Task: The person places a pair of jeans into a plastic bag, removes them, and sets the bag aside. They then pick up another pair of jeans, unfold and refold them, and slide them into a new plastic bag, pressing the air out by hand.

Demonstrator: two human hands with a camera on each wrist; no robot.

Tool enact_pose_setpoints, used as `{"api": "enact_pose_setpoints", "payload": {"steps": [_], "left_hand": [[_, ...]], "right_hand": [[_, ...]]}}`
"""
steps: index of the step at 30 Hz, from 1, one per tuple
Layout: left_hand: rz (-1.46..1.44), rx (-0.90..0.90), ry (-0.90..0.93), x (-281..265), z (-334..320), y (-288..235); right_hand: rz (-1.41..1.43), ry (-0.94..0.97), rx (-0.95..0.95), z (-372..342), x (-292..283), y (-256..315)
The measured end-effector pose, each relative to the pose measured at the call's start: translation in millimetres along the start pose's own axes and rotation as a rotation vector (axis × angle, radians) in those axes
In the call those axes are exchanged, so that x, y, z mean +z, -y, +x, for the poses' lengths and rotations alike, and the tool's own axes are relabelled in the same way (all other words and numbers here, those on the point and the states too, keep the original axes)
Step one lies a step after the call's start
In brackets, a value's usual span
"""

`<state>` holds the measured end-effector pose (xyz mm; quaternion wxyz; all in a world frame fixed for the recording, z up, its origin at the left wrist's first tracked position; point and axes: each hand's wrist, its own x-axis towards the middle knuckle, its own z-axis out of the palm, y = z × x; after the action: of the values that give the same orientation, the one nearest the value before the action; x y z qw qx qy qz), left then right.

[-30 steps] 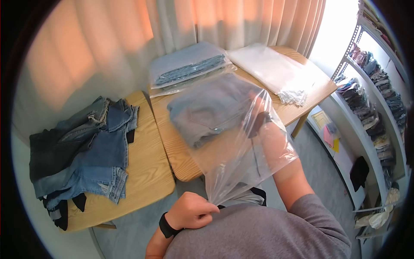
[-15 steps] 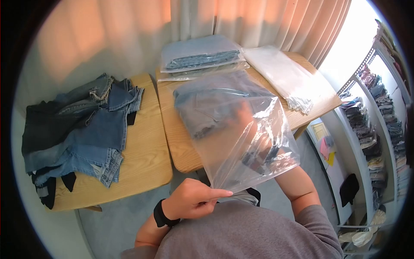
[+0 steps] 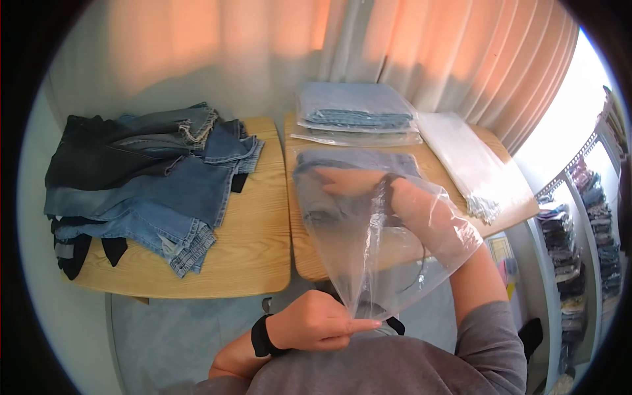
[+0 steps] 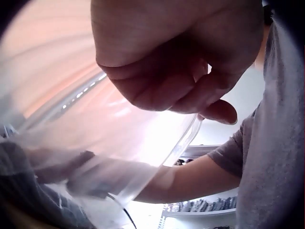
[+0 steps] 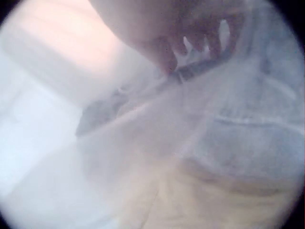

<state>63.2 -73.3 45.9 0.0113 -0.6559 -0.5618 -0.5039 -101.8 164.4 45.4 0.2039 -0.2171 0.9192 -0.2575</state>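
A clear plastic bag [image 3: 342, 263] lies around a folded pair of grey-blue jeans [image 3: 319, 205] on the right-hand table. My left hand [image 3: 315, 322] pinches the bag's mouth close to my body, its index finger pointing right. In the left wrist view the same hand [image 4: 176, 57] has curled fingers at the film's edge. Inside the bag, my right hand [image 3: 352, 181] reaches left across the top of the jeans with fingers extended. Seen hazily through film in the right wrist view, its fingertips [image 5: 169, 67] are right at a fold of the denim [image 5: 248, 138].
Bagged folded jeans [image 3: 355, 118] are stacked at the back of the right table. Flat clear bags [image 3: 461, 158] lie to their right. Loose jeans [image 3: 151, 178] cover much of the left table [image 3: 257, 243]. Shelves of packed clothes [image 3: 566, 263] stand at far right.
My right hand has moved left inside the bag, from its right side onto the jeans. The left hand keeps its pinch on the bag's mouth. The head view has shifted.
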Motion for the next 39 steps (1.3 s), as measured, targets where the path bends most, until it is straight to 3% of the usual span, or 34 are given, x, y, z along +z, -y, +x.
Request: {"api": "enact_pose_setpoints", "payload": {"steps": [2,4,6,7,9,10,12,13,15,19,21,25,27,28,30,32,34,35,37,39], "left_hand": [[0.060,-0.016,-0.042,-9.2,-4.0,-1.0],[0.225,-0.156,-0.080,-14.0,-12.1,-2.0],[0.206,-0.129,-0.059,-19.0,-11.9,-3.4],[0.188,-0.096,-0.031,-20.1,-11.8,-3.2],[0.116,-0.053,-0.061,-17.6,-10.5,2.3],[0.046,-0.012,-0.088,-15.6,-9.2,4.9],[-0.003,0.003,-0.095,-9.0,-8.2,6.2],[-0.046,0.014,-0.106,-7.2,-9.3,6.7],[-0.082,0.009,-0.070,-5.8,-15.8,6.5],[-0.179,0.012,0.042,-12.2,-18.1,3.1],[-0.224,0.027,0.083,-11.8,-20.1,4.3],[-0.252,0.026,0.037,-8.6,-24.0,5.0],[-0.233,0.011,0.020,-10.9,-25.5,3.4],[-0.227,-0.009,-0.016,-14.4,-26.0,3.0],[-0.237,-0.036,-0.050,-20.0,-29.4,1.8],[-0.155,-0.117,-0.021,-26.2,-33.7,0.4],[-0.179,-0.079,-0.085,-21.5,-30.2,2.4],[-0.172,-0.068,-0.086,-20.0,-29.4,2.9],[-0.177,-0.057,-0.075,-17.5,-28.7,1.5],[-0.143,-0.108,0.036,-17.4,-28.8,-1.3]], "right_hand": [[0.017,-0.031,0.013,-11.1,2.1,12.2],[0.038,-0.058,0.034,-9.3,5.4,6.4],[0.710,-0.203,0.079,5.1,17.6,-21.6],[0.713,-0.201,0.085,14.0,23.8,-28.9],[1.481,-0.381,-0.159,33.5,28.4,-28.6],[1.479,-0.384,-0.159,36.1,25.1,-23.8],[0.534,-0.337,0.100,38.9,14.3,-13.4],[0.528,-0.338,0.093,43.8,9.9,-14.3],[-0.025,-0.292,0.104,59.3,6.3,-21.8],[-0.026,-0.212,0.023,94.7,-0.1,-43.9],[-0.156,-0.200,0.241,101.4,-1.5,-35.7],[-0.045,-0.170,0.278,106.1,-7.4,-19.3],[-0.209,-0.179,0.324,103.0,-2.1,-13.0],[-0.201,-0.176,0.331,96.7,2.8,-12.2],[-0.151,-0.130,0.071,75.0,20.6,-11.8],[-0.220,-0.244,0.105,29.5,53.8,10.0],[-0.229,-0.250,0.234,-19.1,72.6,57.5],[-0.222,-0.252,0.247,-28.3,87.4,58.7],[-0.480,-0.378,0.294,-40.0,108.7,59.1],[-0.549,-0.373,0.305,-38.4,116.9,52.3]]}}
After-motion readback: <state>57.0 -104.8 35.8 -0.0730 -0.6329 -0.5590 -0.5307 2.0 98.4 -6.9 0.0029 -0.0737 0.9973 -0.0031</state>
